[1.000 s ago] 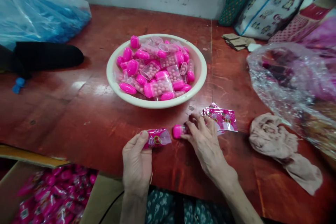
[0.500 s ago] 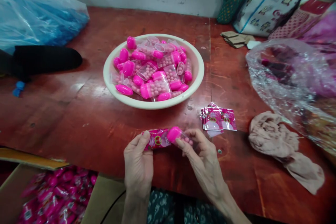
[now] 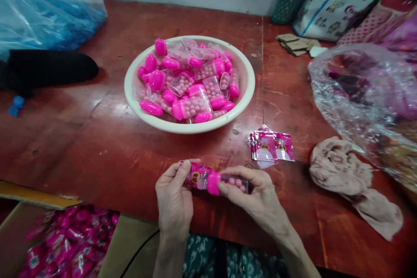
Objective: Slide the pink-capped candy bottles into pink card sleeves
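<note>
My left hand (image 3: 176, 197) is closed on a pink printed wrapper sleeve (image 3: 196, 175), thumb on top of its left end. My right hand (image 3: 257, 191) pinches a small clear candy container (image 3: 235, 182) with pink balls inside and a bright pink cap (image 3: 213, 183). The cap points left and meets the right end of the sleeve; how far it is inside I cannot tell. Beyond the hands stands a cream basin (image 3: 190, 127) heaped with similar pink-capped containers (image 3: 195, 106). A small stack of flat pink wrappers (image 3: 265, 146) lies to the right on the red table.
At lower left, a cardboard box (image 3: 130, 243) holds many wrapped pink packs (image 3: 70, 243). A bag of blue pieces (image 3: 48, 17) and a black object (image 3: 52, 67) lie at left. Crumpled beige cloth (image 3: 345, 169) and clear plastic (image 3: 339, 82) occupy the right side.
My right hand has turned the container level and brought its cap against the sleeve's end. Both hands appear slightly lower and further right in view.
</note>
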Motion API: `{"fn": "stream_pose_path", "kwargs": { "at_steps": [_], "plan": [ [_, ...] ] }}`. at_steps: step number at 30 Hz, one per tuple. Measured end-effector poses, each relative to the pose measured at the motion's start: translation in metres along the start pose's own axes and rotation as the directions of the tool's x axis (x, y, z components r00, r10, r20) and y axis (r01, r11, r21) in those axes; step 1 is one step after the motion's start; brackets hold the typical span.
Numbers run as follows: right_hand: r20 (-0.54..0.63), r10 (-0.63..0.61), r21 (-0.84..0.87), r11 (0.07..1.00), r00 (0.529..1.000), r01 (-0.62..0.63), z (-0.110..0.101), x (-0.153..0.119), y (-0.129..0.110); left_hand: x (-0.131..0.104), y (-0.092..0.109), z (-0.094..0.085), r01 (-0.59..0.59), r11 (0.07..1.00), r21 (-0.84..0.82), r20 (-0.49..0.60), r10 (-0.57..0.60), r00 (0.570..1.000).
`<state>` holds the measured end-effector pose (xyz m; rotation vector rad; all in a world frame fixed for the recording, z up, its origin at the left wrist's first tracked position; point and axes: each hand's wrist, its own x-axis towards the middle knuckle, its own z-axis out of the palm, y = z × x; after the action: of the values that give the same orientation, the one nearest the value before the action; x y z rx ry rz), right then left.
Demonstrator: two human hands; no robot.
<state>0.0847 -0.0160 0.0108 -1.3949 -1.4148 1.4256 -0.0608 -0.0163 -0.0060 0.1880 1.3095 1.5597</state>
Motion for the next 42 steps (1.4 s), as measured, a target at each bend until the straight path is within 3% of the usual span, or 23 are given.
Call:
{"fn": "stream_pose_path", "kwargs": {
  "at_steps": [6,13,19,25,33,42],
  "plan": [
    [0.054,-0.003,0.021,1.000,0.999,0.002,-0.001,0.002,0.004,-0.001,-0.002,0.003,-0.066,0.996,0.055,0.014,0.065,0.998],
    [0.101,-0.083,-0.050,0.995,0.991,0.088,-0.007,0.003,0.007,0.001,-0.005,-0.004,-0.187,0.942,0.280,0.189,0.137,0.972],
    [0.090,-0.007,0.038,0.999,0.996,0.003,-0.003,0.004,0.011,0.008,-0.006,-0.011,-0.194,0.938,0.287,0.202,0.139,0.970],
    [0.089,-0.004,0.093,0.996,0.996,-0.004,0.004,0.003,0.016,0.010,-0.002,-0.011,-0.148,0.945,0.291,0.235,0.079,0.969],
    [0.008,0.047,0.161,0.986,0.999,-0.048,0.013,0.001,0.015,0.012,0.001,-0.007,-0.039,0.990,0.135,0.171,0.016,0.985],
    [0.133,0.073,0.180,0.979,0.989,-0.096,0.012,-0.001,0.015,0.013,0.003,-0.012,0.054,0.979,0.196,0.251,-0.104,0.962]
  ]
}}
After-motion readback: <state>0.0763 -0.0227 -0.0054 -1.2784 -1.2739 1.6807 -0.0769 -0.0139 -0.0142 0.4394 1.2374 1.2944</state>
